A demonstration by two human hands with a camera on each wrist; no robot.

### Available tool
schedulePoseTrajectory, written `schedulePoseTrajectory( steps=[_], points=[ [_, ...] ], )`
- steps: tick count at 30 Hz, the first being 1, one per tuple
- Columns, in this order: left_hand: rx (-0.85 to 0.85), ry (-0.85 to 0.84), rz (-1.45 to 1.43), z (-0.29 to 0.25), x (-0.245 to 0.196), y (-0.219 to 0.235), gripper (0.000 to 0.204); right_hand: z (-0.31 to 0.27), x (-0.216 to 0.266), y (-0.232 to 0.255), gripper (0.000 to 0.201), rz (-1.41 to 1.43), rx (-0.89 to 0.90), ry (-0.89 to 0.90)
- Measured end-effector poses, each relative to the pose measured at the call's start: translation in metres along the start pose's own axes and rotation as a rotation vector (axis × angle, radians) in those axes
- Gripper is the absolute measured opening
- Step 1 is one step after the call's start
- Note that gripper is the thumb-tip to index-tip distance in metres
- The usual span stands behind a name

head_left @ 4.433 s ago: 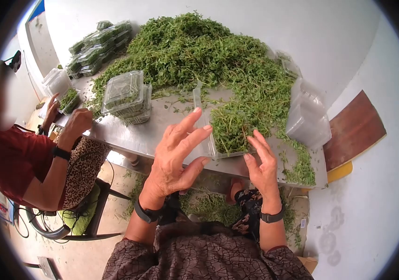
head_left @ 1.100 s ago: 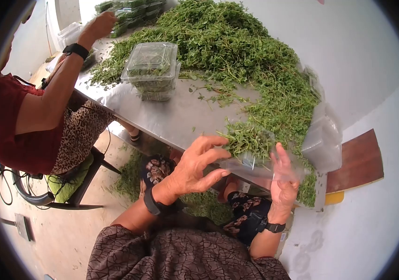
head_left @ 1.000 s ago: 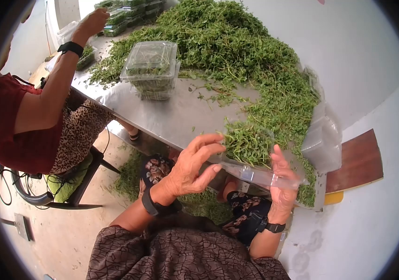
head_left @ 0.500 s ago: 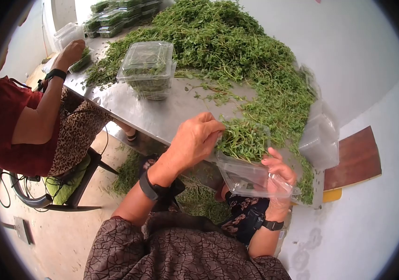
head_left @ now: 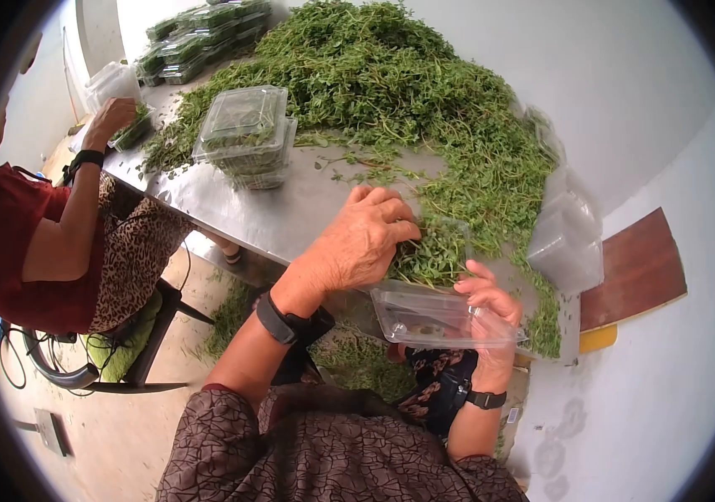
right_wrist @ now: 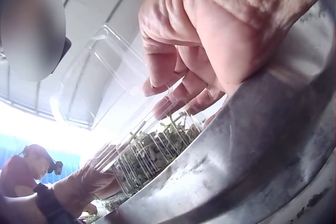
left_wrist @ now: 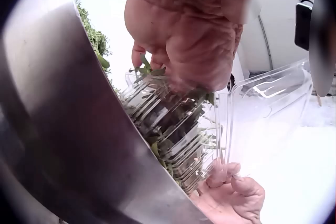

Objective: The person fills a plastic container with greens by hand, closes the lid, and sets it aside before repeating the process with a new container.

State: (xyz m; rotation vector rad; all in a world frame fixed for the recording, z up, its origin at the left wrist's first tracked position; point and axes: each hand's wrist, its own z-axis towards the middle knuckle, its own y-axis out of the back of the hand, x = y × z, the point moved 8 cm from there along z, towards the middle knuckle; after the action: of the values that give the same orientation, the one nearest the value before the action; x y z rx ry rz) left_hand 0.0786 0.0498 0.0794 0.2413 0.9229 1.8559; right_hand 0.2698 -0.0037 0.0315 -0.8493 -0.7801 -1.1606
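Clear box (right_wrist: 136,166): sits by the near edge of the metal table (head_left: 320,192), toward the right corner, with green leaves (head_left: 437,255) inside
Lid (head_left: 424,314): flipped back, sticking out past the near edge
Left hand (head_left: 362,234): bent fingers down on the leaves in the box; I cannot tell if they pinch any
Right hand (head_left: 491,309): fingers bent around the box's right end, holding it
Big leaf pile (head_left: 366,79): covers the far side, then runs down the right side
Short stack of closed boxes (head_left: 244,138): left of the box, near the near edge
Clear tubs (head_left: 567,230): stacked at the right edge
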Motion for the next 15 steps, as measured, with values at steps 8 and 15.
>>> schedulePoseTrajectory(
  steps=[8, 15],
  points=[
    [0.03, 0.004, 0.081, 0.0052, -0.001, 0.0039, 0.016, 0.0001, -0.0019, 0.0, 0.006, -0.017, 0.013, 0.013],
    [0.044, 0.018, -0.058, 0.0077, -0.0074, 0.0097, 0.006, -0.0003, -0.0016, -0.0001, 0.011, -0.033, 0.003, -0.004]
  ],
)
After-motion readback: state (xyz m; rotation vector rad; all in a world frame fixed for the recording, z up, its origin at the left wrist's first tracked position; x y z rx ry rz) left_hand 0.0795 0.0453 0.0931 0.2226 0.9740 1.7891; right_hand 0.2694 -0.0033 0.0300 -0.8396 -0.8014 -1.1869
